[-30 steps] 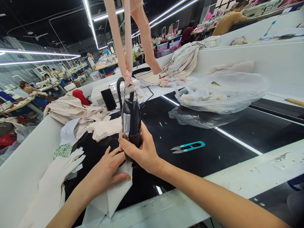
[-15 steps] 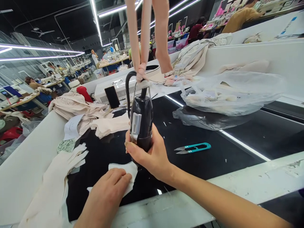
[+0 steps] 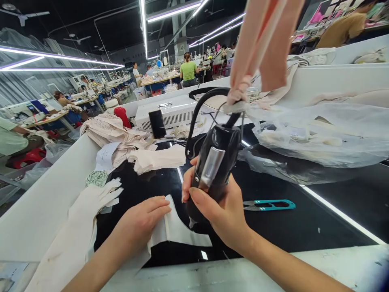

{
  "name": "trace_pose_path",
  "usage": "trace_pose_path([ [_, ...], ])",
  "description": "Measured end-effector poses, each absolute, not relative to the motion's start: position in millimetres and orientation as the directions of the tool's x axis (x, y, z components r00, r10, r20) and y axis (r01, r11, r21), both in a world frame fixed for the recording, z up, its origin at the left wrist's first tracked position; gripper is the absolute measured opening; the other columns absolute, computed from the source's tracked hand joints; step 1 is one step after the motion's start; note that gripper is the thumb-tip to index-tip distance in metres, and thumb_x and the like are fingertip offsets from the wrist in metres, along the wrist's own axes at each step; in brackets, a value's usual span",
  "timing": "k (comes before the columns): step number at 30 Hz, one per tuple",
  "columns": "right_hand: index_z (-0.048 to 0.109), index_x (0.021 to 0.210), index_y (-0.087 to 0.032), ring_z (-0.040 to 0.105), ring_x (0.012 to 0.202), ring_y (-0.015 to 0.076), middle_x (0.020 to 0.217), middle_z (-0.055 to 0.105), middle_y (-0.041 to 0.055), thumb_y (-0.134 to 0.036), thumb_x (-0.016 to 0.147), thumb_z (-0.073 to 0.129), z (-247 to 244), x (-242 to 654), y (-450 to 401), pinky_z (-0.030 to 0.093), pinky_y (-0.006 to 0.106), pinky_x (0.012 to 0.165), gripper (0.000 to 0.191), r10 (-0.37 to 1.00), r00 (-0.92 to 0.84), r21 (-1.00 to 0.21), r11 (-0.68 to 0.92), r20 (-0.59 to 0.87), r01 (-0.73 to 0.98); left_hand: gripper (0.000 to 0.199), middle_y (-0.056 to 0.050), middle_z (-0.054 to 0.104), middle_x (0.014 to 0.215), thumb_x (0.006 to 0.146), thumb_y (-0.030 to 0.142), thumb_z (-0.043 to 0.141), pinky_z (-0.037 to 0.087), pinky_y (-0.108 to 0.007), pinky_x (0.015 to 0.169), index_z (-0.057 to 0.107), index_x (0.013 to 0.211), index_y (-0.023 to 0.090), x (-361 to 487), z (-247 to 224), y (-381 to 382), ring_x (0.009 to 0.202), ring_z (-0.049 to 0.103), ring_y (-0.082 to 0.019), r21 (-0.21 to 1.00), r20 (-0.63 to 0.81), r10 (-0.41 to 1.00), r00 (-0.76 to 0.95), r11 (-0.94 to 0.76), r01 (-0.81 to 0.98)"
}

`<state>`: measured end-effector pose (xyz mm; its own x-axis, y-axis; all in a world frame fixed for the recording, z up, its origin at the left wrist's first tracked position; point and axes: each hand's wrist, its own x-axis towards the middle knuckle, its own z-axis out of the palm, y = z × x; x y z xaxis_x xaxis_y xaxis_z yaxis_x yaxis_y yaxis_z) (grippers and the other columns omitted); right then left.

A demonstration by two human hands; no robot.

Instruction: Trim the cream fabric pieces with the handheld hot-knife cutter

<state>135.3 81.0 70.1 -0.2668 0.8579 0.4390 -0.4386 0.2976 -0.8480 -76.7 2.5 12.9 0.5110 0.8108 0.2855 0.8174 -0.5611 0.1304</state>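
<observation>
My right hand [image 3: 225, 207] is wrapped round a black handheld tool [image 3: 215, 162] with a silver plate. The tool hangs from pink fabric strips [image 3: 261, 48], and its lower tip is near the curved edge of a white fabric piece [image 3: 179, 229]. My left hand [image 3: 142, 219] lies on that piece with its fingers close together, pressing it to the black tabletop [image 3: 261, 231]. Teal thread snips [image 3: 273, 205] lie to the right of the tool, their blades partly behind my right hand.
Cream fabric stacks [image 3: 161, 159] and a longer pile [image 3: 79, 219] lie on the left, near green cord [image 3: 96, 178]. A phone [image 3: 157, 123] leans on a white box [image 3: 176, 109]. Clear plastic bags [image 3: 319, 134] lie at the right. People sit and stand farther back.
The tool has tilted and shows farther right in the view with my right hand. More of the white piece shows, with its curved edge in sight. The view has turned left.
</observation>
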Motion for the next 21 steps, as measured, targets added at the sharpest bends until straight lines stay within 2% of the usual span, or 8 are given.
trace_pose_path([
  [4, 0.057, 0.094, -0.026, 0.059, 0.057, 0.0156, 0.073, 0.064, -0.0018, -0.037, 0.086, 0.079, 65, 144, 77, 0.052, 0.03, 0.053, 0.026, 0.837, -0.284, -0.825, 0.3, 0.469, -0.478, 0.052, -0.013, 0.068, 0.138, 0.089, -0.009, 0.049, 0.057, -0.039, 0.112, 0.062, 0.133, 0.015, -71, 10, 23, 0.129, 0.065, -0.022, 0.117, 0.28, 0.799, 0.533, -0.579, 0.807],
  [8, 0.058, 0.093, -0.026, 0.06, 0.057, 0.015, 0.075, 0.066, 0.0, -0.047, 0.09, 0.079, 59, 153, 72, 0.053, 0.028, 0.052, 0.03, 0.812, -0.286, -0.809, 0.338, 0.509, -0.481, 0.043, -0.011, 0.071, 0.131, 0.093, -0.007, 0.049, 0.058, -0.035, 0.108, 0.064, 0.128, 0.013, -71, 5, 33, 0.124, 0.067, -0.022, 0.095, 0.267, 0.774, 0.574, -0.614, 0.784],
  [11, 0.059, 0.101, -0.027, 0.061, 0.057, 0.0155, 0.076, 0.066, 0.0003, -0.047, 0.091, 0.079, 56, 157, 70, 0.053, 0.029, 0.051, 0.03, 0.817, -0.269, -0.808, 0.35, 0.511, -0.474, 0.042, -0.01, 0.072, 0.127, 0.094, -0.007, 0.045, 0.058, -0.034, 0.108, 0.065, 0.125, 0.014, -75, 3, 33, 0.123, 0.067, -0.021, 0.082, 0.274, 0.753, 0.598, -0.638, 0.766],
  [15, 0.06, 0.117, -0.03, 0.06, 0.059, 0.0166, 0.078, 0.066, 0.0013, -0.045, 0.091, 0.079, 56, 162, 68, 0.054, 0.031, 0.052, 0.035, 0.826, -0.288, -0.817, 0.311, 0.485, -0.485, 0.046, -0.011, 0.072, 0.131, 0.092, -0.007, 0.04, 0.057, -0.034, 0.11, 0.063, 0.127, 0.013, -79, 5, 29, 0.126, 0.067, -0.02, 0.073, 0.277, 0.737, 0.616, -0.656, 0.752],
  [21, 0.063, 0.115, -0.032, 0.059, 0.056, 0.0175, 0.074, 0.065, 0.0005, -0.046, 0.09, 0.08, 56, 165, 71, 0.052, 0.03, 0.047, 0.033, 0.828, -0.277, -0.816, 0.318, 0.487, -0.483, 0.05, -0.012, 0.071, 0.135, 0.092, -0.008, 0.042, 0.057, -0.038, 0.111, 0.063, 0.131, 0.015, -79, 8, 22, 0.127, 0.068, -0.022, 0.076, 0.308, 0.731, 0.609, -0.657, 0.75],
])
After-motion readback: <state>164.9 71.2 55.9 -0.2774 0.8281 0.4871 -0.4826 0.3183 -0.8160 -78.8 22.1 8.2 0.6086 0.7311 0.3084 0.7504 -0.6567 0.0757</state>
